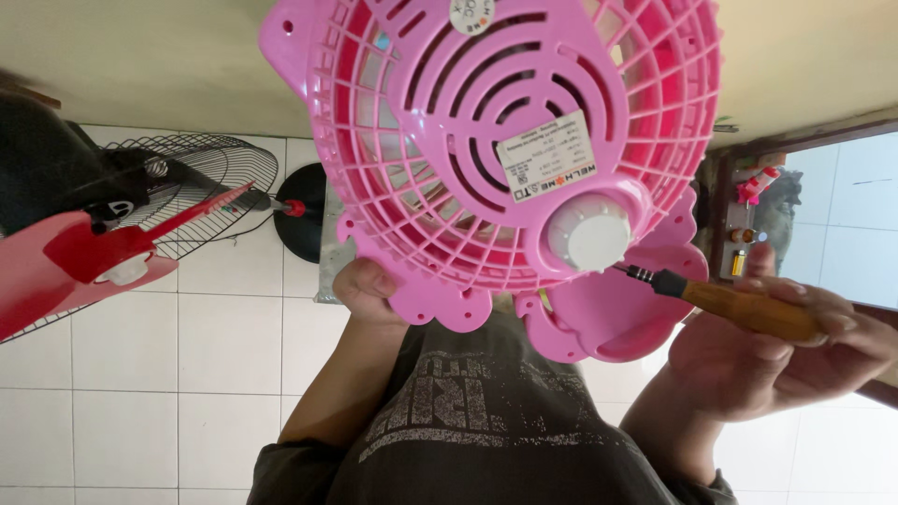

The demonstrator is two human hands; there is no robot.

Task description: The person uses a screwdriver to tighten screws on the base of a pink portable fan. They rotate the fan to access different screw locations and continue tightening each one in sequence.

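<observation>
Your left hand [369, 290] pinches the lower rim of the pink fan housing [505, 140], held up over your lap, grille facing you. It could twist under pressure. Your right hand [767, 351] is closed around the wooden-handled screwdriver [739, 307], which lies nearly level, tip pointing left just below the white knob [592, 236]; it may slip.

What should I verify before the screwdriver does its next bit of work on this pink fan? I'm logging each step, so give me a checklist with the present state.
1. Left hand grips the lower edge of the pink fan: ok.
2. Right hand holds the wooden-handled screwdriver: ok.
3. Screwdriver tip beside the white knob: ok.
4. Tip seated in a screw: cannot tell.
5. Rear grille fully in view: not ok, top cut off.
6. Red fan blade and wire guard lie apart, at the side: ok.
</observation>
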